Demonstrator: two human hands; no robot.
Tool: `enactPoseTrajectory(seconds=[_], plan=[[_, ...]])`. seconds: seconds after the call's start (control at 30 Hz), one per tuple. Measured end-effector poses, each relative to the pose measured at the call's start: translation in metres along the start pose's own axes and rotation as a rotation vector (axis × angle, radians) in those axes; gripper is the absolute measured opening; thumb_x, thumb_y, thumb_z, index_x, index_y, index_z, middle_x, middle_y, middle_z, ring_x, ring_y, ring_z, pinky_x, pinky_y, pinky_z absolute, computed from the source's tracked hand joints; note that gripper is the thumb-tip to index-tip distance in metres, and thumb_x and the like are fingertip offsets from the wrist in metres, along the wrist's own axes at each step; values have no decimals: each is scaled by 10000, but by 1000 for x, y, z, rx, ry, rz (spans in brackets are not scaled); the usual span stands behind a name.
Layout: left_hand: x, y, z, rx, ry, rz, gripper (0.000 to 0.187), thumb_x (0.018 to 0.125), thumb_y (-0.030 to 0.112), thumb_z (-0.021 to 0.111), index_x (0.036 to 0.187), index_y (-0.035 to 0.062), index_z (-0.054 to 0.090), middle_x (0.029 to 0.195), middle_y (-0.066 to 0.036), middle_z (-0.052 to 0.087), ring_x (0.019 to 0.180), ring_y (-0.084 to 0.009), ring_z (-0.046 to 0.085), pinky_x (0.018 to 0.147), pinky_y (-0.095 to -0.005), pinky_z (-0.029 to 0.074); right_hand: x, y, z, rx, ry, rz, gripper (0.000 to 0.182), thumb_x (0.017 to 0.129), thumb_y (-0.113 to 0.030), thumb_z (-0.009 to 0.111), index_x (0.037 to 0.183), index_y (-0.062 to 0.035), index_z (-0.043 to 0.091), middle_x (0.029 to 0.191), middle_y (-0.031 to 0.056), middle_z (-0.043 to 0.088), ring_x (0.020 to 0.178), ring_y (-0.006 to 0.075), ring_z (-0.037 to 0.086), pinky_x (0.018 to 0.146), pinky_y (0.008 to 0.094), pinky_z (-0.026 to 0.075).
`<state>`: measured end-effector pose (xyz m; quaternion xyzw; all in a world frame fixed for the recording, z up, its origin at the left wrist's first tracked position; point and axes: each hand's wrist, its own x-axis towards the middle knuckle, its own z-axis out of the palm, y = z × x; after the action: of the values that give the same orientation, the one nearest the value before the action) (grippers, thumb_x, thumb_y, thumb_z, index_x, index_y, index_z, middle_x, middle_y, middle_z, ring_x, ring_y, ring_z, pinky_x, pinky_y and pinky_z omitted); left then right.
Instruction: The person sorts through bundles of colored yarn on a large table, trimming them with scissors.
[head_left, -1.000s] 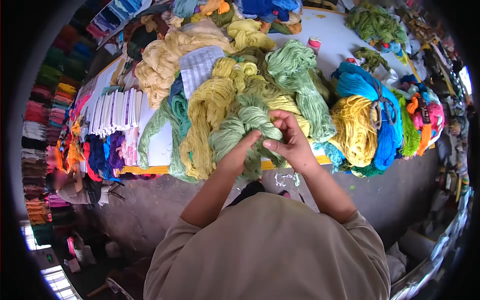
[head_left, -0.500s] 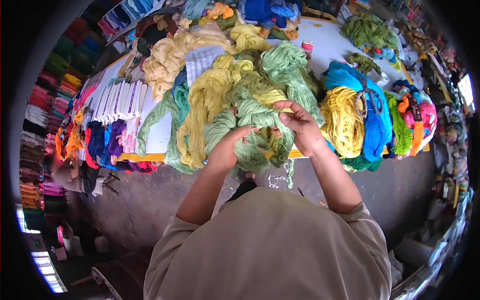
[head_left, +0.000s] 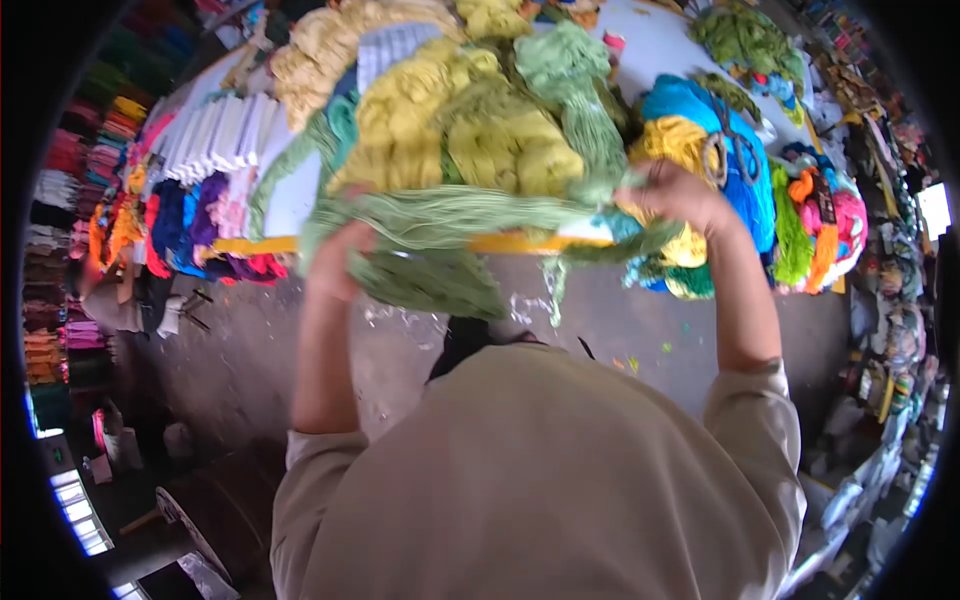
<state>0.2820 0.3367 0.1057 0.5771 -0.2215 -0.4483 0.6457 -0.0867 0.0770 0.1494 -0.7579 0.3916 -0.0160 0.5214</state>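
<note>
A pale green yarn skein (head_left: 470,215) is stretched sideways between my two hands at the table's front edge. My left hand (head_left: 343,258) is closed on its left end, somewhat smeared by motion. My right hand (head_left: 682,196) grips the other end, its fingers bent around the yarn. A darker green part (head_left: 430,284) sags below the stretched strands near my left hand. Behind it lie yellow and olive skeins (head_left: 510,140) and another light green skein (head_left: 575,75) on the table.
To the right are blue yarn (head_left: 745,200) with scissors (head_left: 716,160) on it, gold yarn (head_left: 672,143) and bright green yarn (head_left: 795,245). White folded bundles (head_left: 222,138) stand at the left. Cream yarn (head_left: 320,55) is at the back. Yarn-filled shelves (head_left: 85,240) line the left side.
My hands have moved apart, left and right, drawing the bunched pale green skein out into a long stretched band. The view has tilted, so the table sits higher.
</note>
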Motion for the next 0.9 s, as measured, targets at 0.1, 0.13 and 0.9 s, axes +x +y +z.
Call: enactPoseTrajectory(seconds=[0.1,0.13,0.9], plan=[[-2,-6,-48,137,123,12,649,927,93,628,1510,220,371,1118,15,656,916,-94,577,629,-207,364,-3,-19,-17,512,-80,-4,429,938,-303,682,1175,48,616,679,-63,535,472,-6,328,410,165,201],[-10,1,-33,138,190,77,669,936,102,626,1528,215,335,1190,-4,650,984,-101,582,631,-203,357,-1,-39,-6,569,-114,-67,425,944,-305,675,1193,35,617,718,-11,587,469,-10,310,407,169,221],[-99,-61,-65,-904,-600,-574,566,1022,385,424,1327,-91,453,1254,-281,571,1057,-295,639,638,-241,525,-48,-183,191,706,-654,-390,487,1009,-114,521,1460,-20,362,1345,89,590,640,29,539,482,182,409]])
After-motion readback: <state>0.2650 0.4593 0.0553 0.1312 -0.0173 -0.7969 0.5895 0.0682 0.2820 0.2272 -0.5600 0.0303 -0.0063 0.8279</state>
